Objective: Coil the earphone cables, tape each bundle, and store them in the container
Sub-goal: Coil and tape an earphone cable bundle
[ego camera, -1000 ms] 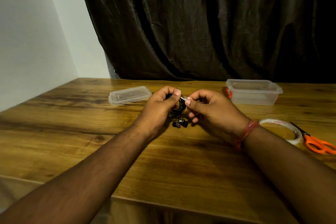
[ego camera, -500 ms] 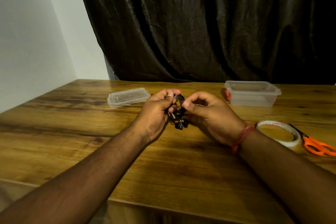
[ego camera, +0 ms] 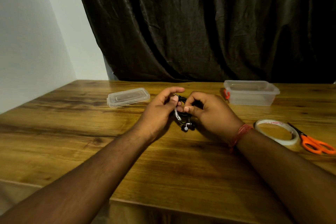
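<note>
A wooden worktop [ego camera: 76, 132] with a strong, dark-streaked grain filled the lower part of the view, its near edge running across the bottom with shadow beneath it. Behind it hung a dark brown curtain [ego camera: 200, 32], heavily creased and faintly glossy, falling in deep folds to the back edge of the worktop. To the left stood a plain pale wall [ego camera: 27, 42], meeting a second pale wall surface at a corner beside the curtain. The light was dim and warm, possibly from overhead; its source was out of view.

On the table [ego camera: 72, 132], the lid [ego camera: 128, 96] lies left, container [ego camera: 251, 92] right, tape roll [ego camera: 277, 131] beside scissors [ego camera: 316, 143].
</note>
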`<state>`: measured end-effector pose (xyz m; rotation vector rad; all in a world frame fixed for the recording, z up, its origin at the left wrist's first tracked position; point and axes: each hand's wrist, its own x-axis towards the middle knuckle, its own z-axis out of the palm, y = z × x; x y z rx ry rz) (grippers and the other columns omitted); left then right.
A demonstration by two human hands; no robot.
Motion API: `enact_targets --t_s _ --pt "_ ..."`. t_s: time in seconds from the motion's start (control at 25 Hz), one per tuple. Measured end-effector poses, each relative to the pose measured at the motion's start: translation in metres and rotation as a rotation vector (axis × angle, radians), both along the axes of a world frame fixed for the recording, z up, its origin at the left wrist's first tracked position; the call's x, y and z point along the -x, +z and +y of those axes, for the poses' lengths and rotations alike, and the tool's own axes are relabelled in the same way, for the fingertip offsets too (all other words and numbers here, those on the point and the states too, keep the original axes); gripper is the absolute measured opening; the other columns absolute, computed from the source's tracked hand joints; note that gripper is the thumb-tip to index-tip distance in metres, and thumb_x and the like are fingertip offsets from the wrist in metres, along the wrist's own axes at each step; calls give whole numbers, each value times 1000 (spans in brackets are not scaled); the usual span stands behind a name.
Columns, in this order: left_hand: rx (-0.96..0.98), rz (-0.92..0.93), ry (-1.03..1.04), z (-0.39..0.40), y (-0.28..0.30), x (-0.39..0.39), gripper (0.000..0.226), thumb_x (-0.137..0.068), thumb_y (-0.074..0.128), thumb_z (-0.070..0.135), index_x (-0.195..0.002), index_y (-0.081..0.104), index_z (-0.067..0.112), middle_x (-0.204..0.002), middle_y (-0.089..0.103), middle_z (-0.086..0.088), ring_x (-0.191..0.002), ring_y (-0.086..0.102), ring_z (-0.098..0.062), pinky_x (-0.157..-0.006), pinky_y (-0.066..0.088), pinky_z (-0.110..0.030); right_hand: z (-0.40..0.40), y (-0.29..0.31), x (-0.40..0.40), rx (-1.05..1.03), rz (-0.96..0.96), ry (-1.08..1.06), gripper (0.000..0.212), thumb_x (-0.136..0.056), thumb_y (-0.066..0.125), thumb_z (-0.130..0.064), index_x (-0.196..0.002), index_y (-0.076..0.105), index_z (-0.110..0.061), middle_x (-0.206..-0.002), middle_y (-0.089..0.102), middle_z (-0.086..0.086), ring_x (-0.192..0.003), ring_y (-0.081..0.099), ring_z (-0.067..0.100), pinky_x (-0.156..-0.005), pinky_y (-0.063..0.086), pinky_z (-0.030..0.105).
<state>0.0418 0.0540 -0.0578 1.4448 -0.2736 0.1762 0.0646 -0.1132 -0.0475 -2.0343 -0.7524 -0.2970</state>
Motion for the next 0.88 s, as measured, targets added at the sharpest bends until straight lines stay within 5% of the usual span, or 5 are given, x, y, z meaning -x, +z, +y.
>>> enact_targets --t_s 0.08,0.16,0.44,0.68,0.88 --pt "-162 -63 81 2 -5 -1 22 -98 53 25 -113 69 29 -119 63 -8 -113 63 -30 -97 52 -51 -2 3 2 51 -18 -4 9 -90 69 -18 -84 66 -24 -83 69 -6 -80 65 9 -71 58 39" --pt "-420 -211 187 6 -5 0 20 -98 55 28 -112 68 30 -119 57 5 -115 58 -17 -99 52 -45 -5 5 4 149 -60 -4 8 -90 69 -18 -84 66 -23 -82 68 -8 -81 63 6 -71 54 32" --pt "-609 -167 125 5 0 7 10 -98 55 27 -99 64 31 -95 70 4 -87 68 -10 -78 58 -42 -10 6 4 231 -53 30 8 -90 69 -19 -85 66 -25 -82 67 -11 -78 62 -1 -62 48 20" --pt "-210 -28 -69 5 -5 0 14 -96 56 27 -85 60 21 -73 59 -3 -71 52 -21 -70 42 -42 -11 7 2 75 21 119 5 -89 70 -14 -87 70 -19 -86 73 -5 -83 67 4 -72 52 17" --pt "42 67 -148 6 0 0 19 -99 51 10 -82 58 15 -71 57 -2 -64 55 -11 -62 50 -25 -5 2 -2 -178 167 213 9 -92 64 -4 -86 66 -12 -87 70 9 -85 67 23 -79 54 38"
